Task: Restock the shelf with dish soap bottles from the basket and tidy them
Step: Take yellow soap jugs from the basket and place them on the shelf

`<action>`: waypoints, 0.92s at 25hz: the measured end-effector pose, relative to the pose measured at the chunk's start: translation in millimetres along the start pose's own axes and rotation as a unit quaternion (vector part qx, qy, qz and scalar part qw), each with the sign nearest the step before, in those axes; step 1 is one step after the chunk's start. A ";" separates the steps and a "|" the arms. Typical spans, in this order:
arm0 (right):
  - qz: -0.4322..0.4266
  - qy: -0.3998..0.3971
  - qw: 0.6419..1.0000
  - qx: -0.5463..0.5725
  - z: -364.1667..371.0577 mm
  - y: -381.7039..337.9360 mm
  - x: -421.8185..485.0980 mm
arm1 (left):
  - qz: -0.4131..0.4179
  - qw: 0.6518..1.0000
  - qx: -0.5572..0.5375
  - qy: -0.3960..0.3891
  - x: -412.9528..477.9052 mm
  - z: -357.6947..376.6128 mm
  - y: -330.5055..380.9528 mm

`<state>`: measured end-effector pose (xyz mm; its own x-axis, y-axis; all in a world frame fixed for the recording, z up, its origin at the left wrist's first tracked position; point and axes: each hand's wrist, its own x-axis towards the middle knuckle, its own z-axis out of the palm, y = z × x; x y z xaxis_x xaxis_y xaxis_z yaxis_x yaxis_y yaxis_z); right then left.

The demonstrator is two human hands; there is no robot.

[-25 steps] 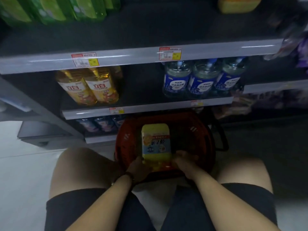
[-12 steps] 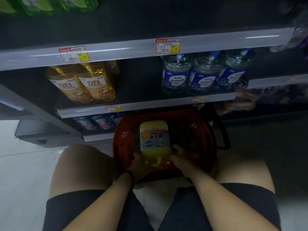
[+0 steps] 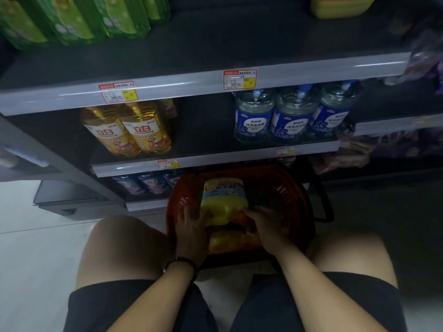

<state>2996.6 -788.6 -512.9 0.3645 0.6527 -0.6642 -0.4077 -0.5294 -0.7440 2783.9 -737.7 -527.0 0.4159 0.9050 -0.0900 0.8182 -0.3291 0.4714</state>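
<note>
The scene is dim and soft. Most light falls on the pale floor (image 3: 36, 248) at the left and fades to near black at the right. Thin streaks of glare run along the grey shelf rail (image 3: 182, 88), and the tags (image 3: 239, 79) on it are too soft to read. The bays (image 3: 203, 121) lie in deep shadow. The basket (image 3: 297, 195) is dark inside; the yellow bottle (image 3: 223, 200) is the brightest thing near. The packets (image 3: 426, 58) at the far right edge are smeared. The rail bows, bent by the wide lens.
</note>
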 end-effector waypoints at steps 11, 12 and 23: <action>-0.139 -0.110 0.966 -0.190 0.4 -8.7 -23.8 | 0.066 0.992 -0.096 0.048 8.8 -65.3 17.3; -0.147 -0.120 0.966 -0.174 2.4 -12.7 -31.6 | 0.085 0.989 -0.099 0.070 8.6 -74.7 18.1; -0.337 -0.165 0.914 -0.152 -3.3 -149.0 -129.8 | 0.160 0.957 -0.173 0.171 13.8 -255.8 130.3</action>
<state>3012.8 -796.3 -316.1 0.1536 0.9878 -0.0266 0.0854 -0.0401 -0.9955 2794.8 -699.1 -242.4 0.4209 0.8276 0.3715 0.4650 -0.5485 0.6949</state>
